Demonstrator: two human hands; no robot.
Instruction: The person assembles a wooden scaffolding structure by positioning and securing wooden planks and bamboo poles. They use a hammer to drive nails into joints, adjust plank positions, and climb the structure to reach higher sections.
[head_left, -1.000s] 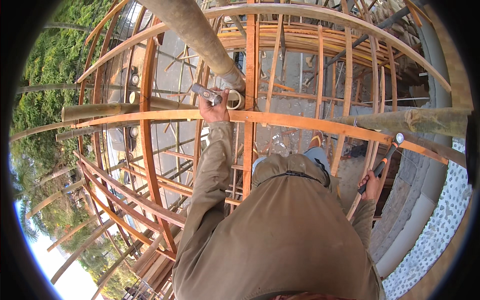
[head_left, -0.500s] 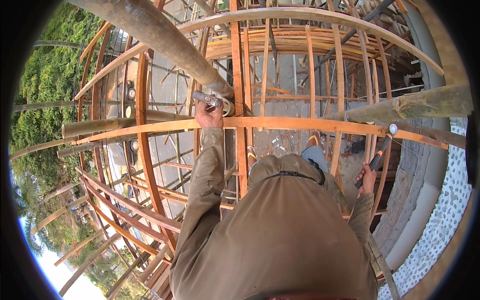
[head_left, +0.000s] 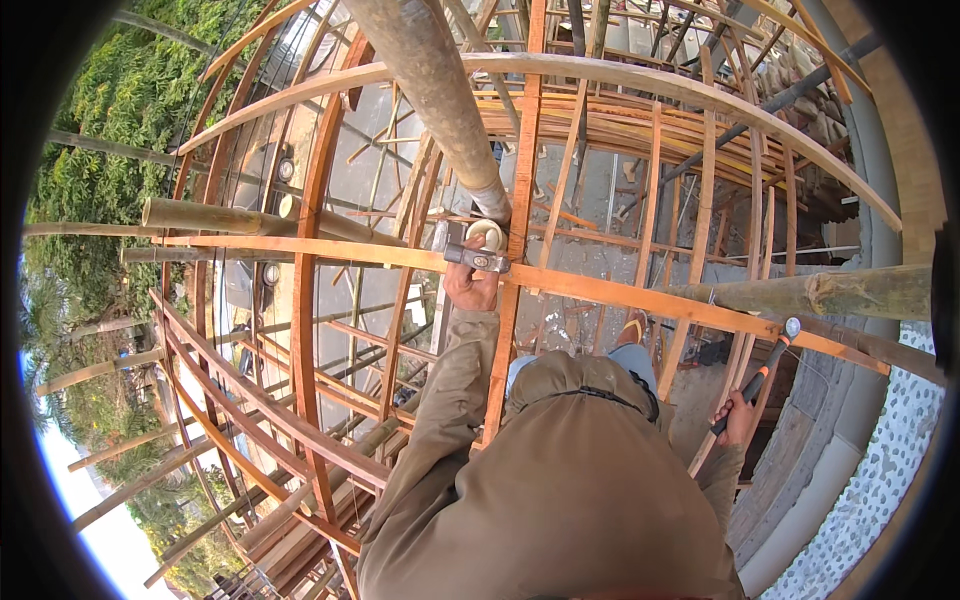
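Observation:
My left hand (head_left: 470,288) is closed around a grey metal tool (head_left: 488,260) with a rounded eye, shaped like a hammer head; any handle is hidden. It lies across the orange-brown horizontal batten (head_left: 380,252), close beside an upright timber (head_left: 523,170). Just behind it shows a pale, ring-shaped thing (head_left: 485,232) below the thick grey-brown pole (head_left: 440,100). Farther right, my right hand (head_left: 738,415) is wrapped around the black-and-orange grip of a hammer (head_left: 765,376). Its round metal head (head_left: 792,327) sits at the batten's right part.
Bamboo poles (head_left: 820,290) and thin timbers form an open lattice around me, with ground visible far below. A curved light batten (head_left: 640,72) crosses ahead. To the right stands a grey wall edge (head_left: 835,465); leafy trees (head_left: 110,130) are at left.
The view has shifted, and the lattice appears farther right. My left hand has moved right and nearer with the metal tool, beside the upright. My right hand keeps the hammer near the batten.

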